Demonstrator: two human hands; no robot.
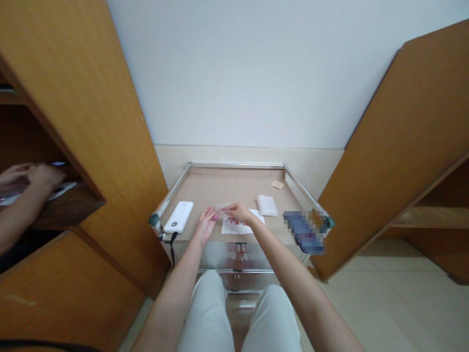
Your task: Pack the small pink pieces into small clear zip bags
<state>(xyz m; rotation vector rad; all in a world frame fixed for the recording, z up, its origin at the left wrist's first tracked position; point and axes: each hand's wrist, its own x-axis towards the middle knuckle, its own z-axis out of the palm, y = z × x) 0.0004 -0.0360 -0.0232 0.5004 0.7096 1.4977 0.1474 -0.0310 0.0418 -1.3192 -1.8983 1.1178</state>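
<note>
A small clear plastic bag (pixel 221 209) is stretched between my two hands above the cabinet top. My left hand (pixel 205 224) is turned palm up, its fingers curled at the bag's left side, where something pink shows. From the right, my right hand (pixel 238 213) pinches the bag's other side with thumb and fingertips. Beneath that hand lies a white sheet (pixel 234 230) with several small pink and dark red pieces (pixel 234 221) on it, partly covered by the hand. A stack of clear plastic bags (pixel 267 206) sits just to the right.
A white power bank (pixel 180 216) with a black cable lies left on the metal-edged cabinet top (pixel 220 182). A tan paper slip (pixel 277 184) and a blurred dark item (pixel 302 230) are on the right. Wooden panels flank both sides; another person's hands (pixel 42 176) work at far left.
</note>
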